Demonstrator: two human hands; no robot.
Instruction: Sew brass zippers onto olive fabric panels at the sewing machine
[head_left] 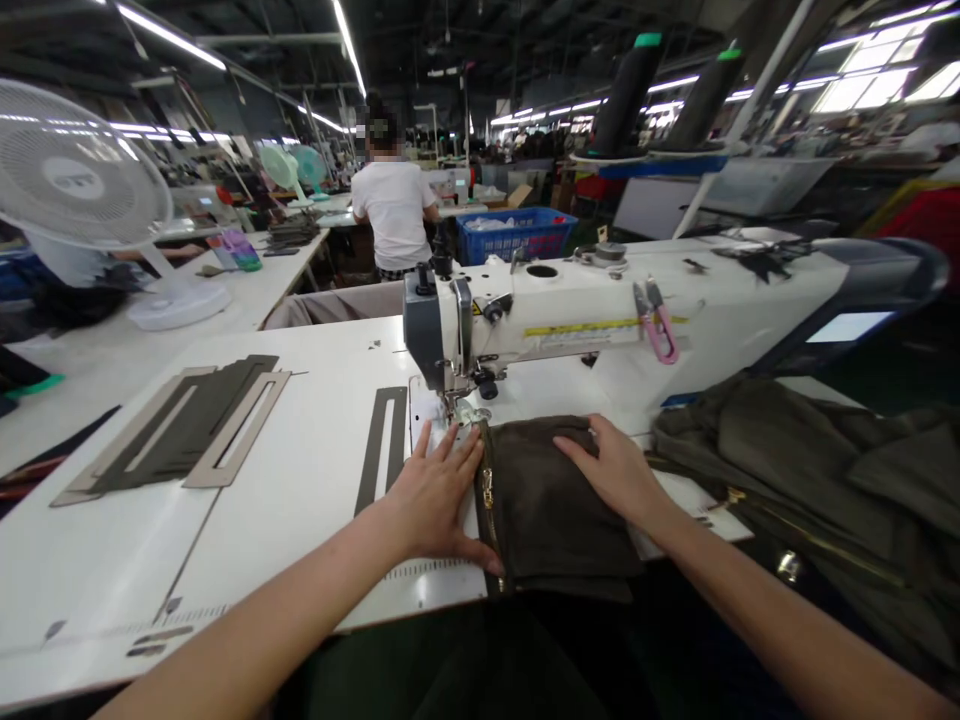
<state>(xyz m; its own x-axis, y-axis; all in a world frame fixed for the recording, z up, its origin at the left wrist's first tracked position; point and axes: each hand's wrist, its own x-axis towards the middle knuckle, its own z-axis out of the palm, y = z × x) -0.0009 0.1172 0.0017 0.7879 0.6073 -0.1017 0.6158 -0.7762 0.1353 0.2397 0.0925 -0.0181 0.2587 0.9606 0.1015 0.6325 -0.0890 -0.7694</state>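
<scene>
The white table (300,480) carried the work and a pale sewing machine (600,300), its needle end standing over the left part of the work area. A heap of olive cloth (810,450) lay rumpled at the right, with a gold-toothed zip of its own. The folded panel (555,520) lay on the table at the near edge, just in front of the machine head, its lower end reaching the table's rim. It was dark olive-brown, roughly rectangular and matt, mostly flat, with soft shallow creases and more than one layer showing along the lower edge. The right hand (615,465) rested at the panel's upper right corner, thumb on top and set apart from the forefinger; whether it pinched the cloth could not be told, as the other fingers were partly hidden. The left hand (442,500) was spread flat, fingers apart and closed around nothing, its forefinger and thumb bearing on the panel's left edge. Along that edge ran a brass-coloured zip (491,520), close to straight. Its metal slider (487,487) sat between the left thumb and forefinger, bright against the dark cloth.
</scene>
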